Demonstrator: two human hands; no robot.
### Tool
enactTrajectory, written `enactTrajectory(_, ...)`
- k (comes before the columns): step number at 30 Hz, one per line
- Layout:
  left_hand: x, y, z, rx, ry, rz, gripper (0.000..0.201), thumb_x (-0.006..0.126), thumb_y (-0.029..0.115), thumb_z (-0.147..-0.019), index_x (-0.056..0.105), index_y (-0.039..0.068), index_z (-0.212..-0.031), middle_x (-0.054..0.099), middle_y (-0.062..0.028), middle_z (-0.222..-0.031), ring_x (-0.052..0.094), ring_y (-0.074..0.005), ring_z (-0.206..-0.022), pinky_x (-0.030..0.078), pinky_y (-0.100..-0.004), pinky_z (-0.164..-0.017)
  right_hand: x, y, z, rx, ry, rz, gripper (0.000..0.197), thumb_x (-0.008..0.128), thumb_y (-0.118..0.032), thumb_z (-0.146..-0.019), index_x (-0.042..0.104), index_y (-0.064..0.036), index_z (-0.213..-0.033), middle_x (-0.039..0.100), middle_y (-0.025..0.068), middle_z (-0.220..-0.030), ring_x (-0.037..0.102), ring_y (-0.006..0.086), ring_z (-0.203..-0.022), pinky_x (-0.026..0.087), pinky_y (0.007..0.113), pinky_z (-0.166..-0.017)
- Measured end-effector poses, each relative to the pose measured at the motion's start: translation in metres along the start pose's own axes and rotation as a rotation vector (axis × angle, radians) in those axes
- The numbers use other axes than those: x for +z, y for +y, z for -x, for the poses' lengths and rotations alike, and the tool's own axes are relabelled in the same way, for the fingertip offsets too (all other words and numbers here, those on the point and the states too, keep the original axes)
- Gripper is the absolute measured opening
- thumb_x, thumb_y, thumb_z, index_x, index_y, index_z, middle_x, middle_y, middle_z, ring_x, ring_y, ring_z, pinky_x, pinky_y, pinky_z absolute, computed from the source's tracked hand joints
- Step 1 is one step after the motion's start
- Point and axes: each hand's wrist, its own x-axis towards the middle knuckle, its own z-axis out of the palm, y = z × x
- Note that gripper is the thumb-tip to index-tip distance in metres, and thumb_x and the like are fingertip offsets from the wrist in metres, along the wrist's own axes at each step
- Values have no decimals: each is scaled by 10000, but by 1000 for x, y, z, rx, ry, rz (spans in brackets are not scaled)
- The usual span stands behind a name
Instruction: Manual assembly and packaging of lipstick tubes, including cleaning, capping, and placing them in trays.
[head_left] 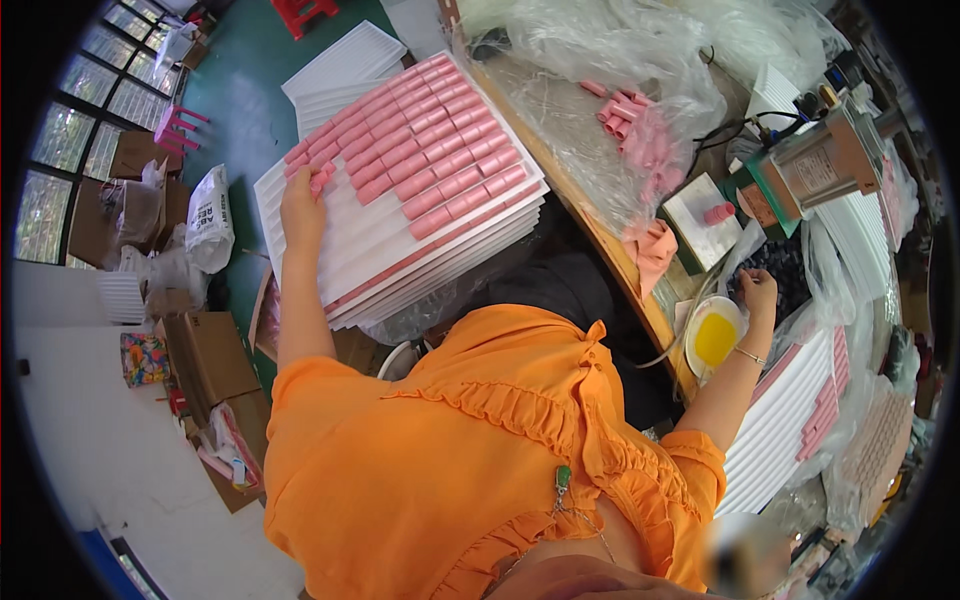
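Observation:
My left hand (302, 200) is at the far left part of a stack of white ridged trays (375, 250), its fingers closed on a pink tube (321, 179). Rows of short pink tubes (440, 130) fill much of the top tray, and its near left part shows bare white grooves. My right hand (759, 288) is over a pile of small dark pieces (785, 270) in clear plastic on the bench. Its fingers are drawn together, and what they hold, if anything, is too small to tell. Beside that wrist sits a white dish (699, 352) with something yellow inside.
A bench machine (815, 170) stands at the right, with one pink tube (718, 214) on the pale plate before it. Loose pink tubes (625, 115) and crumpled plastic film (560, 40) cover the bench. More trays (785, 420) lie near right. Cardboard boxes (208, 355) line the left.

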Motion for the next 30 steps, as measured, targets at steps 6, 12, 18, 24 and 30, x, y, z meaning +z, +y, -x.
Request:
enactTrajectory(6,10,-4,0,-1,-59,230,281,601,126,-926,610,48,-1196,608,-178,-1235,562,-329,-1181,451,-373,-955,-8,-2,8,-24,-79,116,267,745,-221,-832,664,32,-805,649,84,-650,584,134,-511,452,276,-499)
enactTrajectory(12,28,2,-2,-226,40,803,513,344,356,-1001,419,8,-1371,426,-164,-1424,354,-278,-1350,258,-357,-1101,-21,-29,20,118,-221,-22,182,718,-146,-851,675,30,-869,643,50,-657,554,106,-503,423,246,-480)
enactTrajectory(18,40,3,-3,-367,202,1188,639,220,469,-1052,327,-1,-1472,370,-164,-1504,299,-257,-1423,236,-339,-1156,-28,-40,22,110,-308,-74,130,719,-76,-830,686,23,-908,655,22,-745,564,88,-563,423,222,-496)
enactTrajectory(24,34,48,-26,149,368,196,318,541,194,-986,578,0,-1235,508,-161,-1356,493,-255,-1241,371,-341,-1033,-35,16,16,-18,103,-178,167,683,17,-826,705,16,-991,697,32,-833,618,85,-712,485,218,-655)
enactTrajectory(30,79,209,-104,531,-468,548,191,662,114,-859,683,19,-1024,701,-117,-935,670,-240,-818,516,-358,-757,-43,-68,93,-172,454,-293,218,694,20,-831,667,-10,-1044,674,26,-865,621,83,-785,487,214,-728)
